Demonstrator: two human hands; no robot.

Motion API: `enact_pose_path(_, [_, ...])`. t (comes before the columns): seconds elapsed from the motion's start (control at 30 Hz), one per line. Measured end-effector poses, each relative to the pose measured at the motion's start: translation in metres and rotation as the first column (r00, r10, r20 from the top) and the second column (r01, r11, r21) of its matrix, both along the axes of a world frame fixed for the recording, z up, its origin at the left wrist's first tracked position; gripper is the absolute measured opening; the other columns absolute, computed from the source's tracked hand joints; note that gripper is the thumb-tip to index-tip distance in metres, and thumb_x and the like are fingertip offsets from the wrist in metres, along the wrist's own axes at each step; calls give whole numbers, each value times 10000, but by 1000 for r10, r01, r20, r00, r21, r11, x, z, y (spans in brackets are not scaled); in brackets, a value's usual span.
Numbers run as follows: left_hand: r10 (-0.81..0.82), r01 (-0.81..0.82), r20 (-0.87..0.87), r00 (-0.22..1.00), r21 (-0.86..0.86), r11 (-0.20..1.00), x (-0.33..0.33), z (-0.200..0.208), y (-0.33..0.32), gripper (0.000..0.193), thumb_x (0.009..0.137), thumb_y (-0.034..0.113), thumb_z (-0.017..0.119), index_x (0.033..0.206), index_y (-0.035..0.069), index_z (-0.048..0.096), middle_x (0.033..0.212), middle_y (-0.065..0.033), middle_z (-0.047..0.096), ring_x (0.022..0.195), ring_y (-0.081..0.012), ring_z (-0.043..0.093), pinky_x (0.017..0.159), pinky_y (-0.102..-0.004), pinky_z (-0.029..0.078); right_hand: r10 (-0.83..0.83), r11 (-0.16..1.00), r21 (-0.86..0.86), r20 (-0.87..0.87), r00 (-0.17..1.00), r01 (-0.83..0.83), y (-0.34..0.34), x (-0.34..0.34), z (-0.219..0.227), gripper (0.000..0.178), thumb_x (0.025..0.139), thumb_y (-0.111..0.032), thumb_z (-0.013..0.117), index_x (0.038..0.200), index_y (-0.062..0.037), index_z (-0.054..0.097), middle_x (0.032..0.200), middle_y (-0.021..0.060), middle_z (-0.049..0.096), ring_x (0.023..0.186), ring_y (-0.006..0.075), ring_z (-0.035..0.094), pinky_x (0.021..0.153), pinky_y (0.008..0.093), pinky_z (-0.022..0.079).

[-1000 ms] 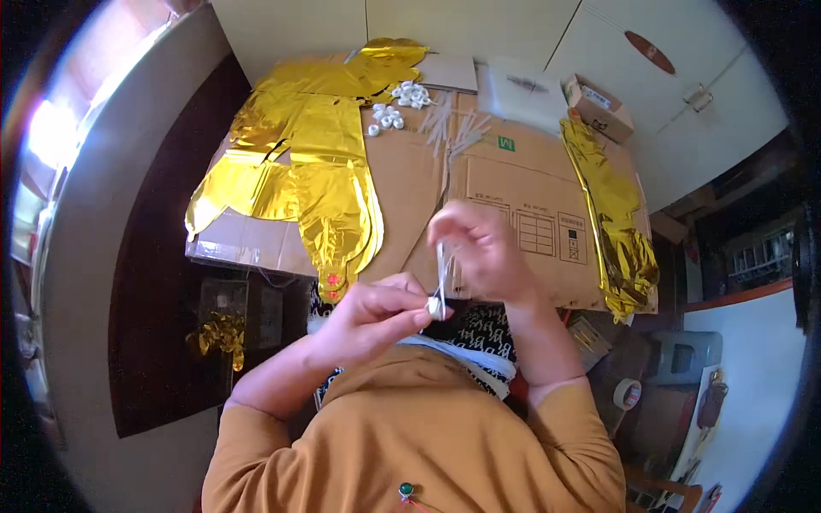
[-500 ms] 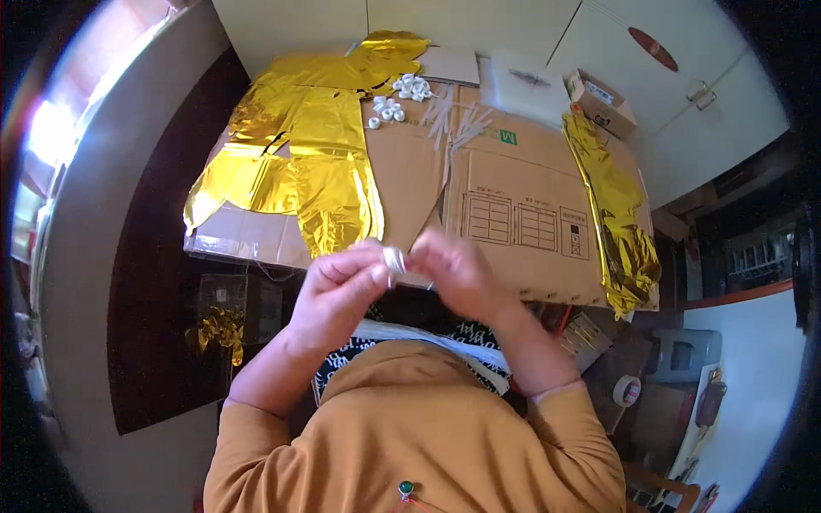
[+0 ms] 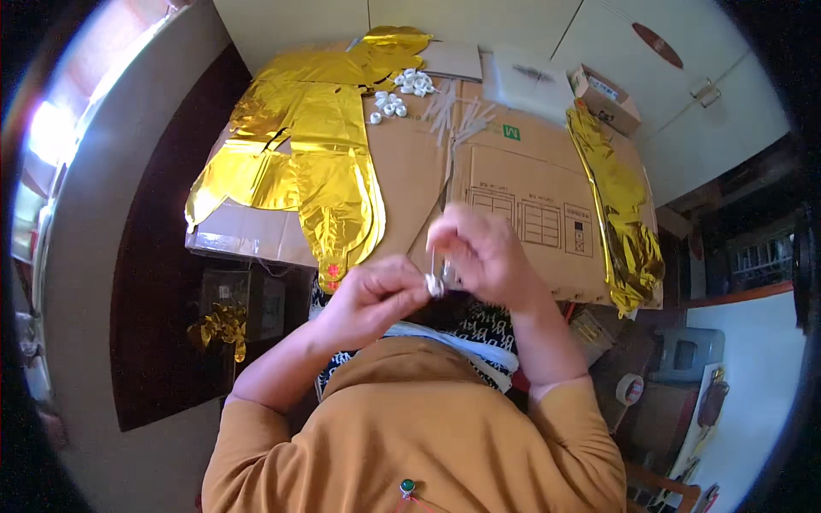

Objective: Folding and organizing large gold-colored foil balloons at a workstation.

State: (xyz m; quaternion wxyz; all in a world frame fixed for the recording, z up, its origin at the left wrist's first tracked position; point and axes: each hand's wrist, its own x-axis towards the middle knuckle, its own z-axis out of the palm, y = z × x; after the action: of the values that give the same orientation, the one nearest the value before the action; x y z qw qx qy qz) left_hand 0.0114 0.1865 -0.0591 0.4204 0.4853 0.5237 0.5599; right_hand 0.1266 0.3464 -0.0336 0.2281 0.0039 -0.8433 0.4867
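The left hand (image 3: 374,292) pinches the roll (image 3: 435,286), which is between both hands, and the right hand (image 3: 481,250) seems to pinch the strip (image 3: 434,261) rising from it, so too strong a pull could, perhaps, slip the roll loose.

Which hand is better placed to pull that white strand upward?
Probably the right hand: its fingers seem to grip the white strand from above, while the left hand pinches the small white bundle below.
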Motion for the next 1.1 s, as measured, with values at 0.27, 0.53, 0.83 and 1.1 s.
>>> enact_pose_path(0.27, [271, -278, 191, 943, 11, 960, -3, -6, 8, 153, 916, 81, 564, 993, -11, 659, 837, -16, 578, 809, -87, 524, 704, -223, 419, -81, 942, 303, -208, 975, 143, -16, -6, -5, 113, 832, -128, 645, 796, -48, 575, 663, 103, 515, 593, 270, 545, 510, 352, 430])
enact_pose_path(0.53, [133, -156, 537, 833, -3, 988, -5, -10, 3, 151, 921, 92, 555, 973, -5, 658, 837, 4, 550, 788, -72, 487, 734, -225, 392, 73, 964, -262, 72, 995, -52, -1, -7, -25, 220, 928, -227, 557, 798, -54, 598, 622, 3, 483, 556, 118, 476, 521, 279, 398])
enact_pose_path(0.83, [319, -308, -52, 947, 146, 940, -4, -17, 5, 88, 876, 8, 583, 942, -19, 636, 829, -62, 575, 766, -126, 525, 673, -248, 421, -137, 954, 253, -102, 985, 159, -25, 4, -21, 102, 826, -110, 650, 792, -39, 586, 663, 77, 527, 574, 214, 540, 513, 308, 427])
enact_pose_path(1.1, [219, -189, -319, 922, 124, 974, 2, -1, 1, 47, 832, 0, 610, 874, -5, 629, 803, -52, 539, 689, -108, 493, 575, -231, 377, -23, 929, 370, -2, 1000, 23, 2, 10, 3, 195, 713, -154, 764, 673, -69, 593, 575, 48, 481, 504, 200, 486, 467, 313, 381])
